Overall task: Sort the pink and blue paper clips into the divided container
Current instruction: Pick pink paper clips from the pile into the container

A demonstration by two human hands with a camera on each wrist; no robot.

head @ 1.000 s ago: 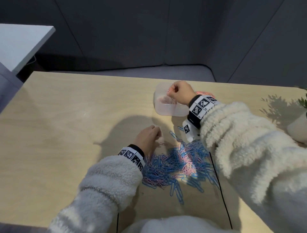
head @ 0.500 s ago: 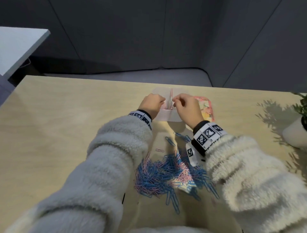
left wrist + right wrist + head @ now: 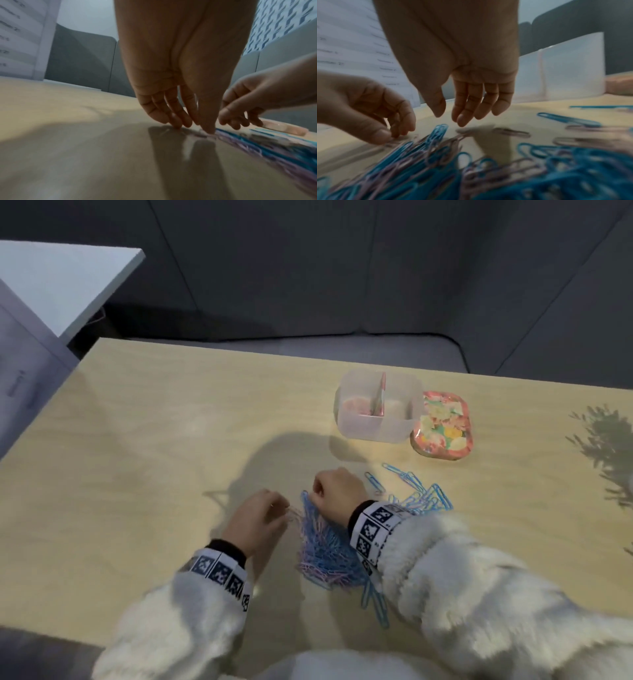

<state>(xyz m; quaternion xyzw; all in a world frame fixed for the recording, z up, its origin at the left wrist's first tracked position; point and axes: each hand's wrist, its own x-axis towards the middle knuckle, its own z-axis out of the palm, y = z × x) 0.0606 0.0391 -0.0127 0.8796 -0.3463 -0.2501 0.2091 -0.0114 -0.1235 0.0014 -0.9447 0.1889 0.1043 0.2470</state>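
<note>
- The paper clips (image 3: 327, 546) lie heaped on the bench (image 3: 137, 457), pink and blue tangled, well apart from the divided container (image 3: 378, 424).
- Light, stiff, slippery wire: likely to snag neighbours; pinch one loop end at the heap's edge.
- Left hand (image 3: 255, 518) has fingertips (image 3: 178, 125) down on pink clips; grip unclear.
- Right hand (image 3: 467, 94) hangs loose, fingers apart, empty.

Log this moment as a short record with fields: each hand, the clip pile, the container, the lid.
left hand: fingers down on the table, touching pink clips at the pile's left edge
right hand: above the pile, fingers relaxed, holding nothing
clip pile: mixed pink and blue, unsorted
divided container: pink clips in left compartment
floral lid: beside the container's right wall
</note>
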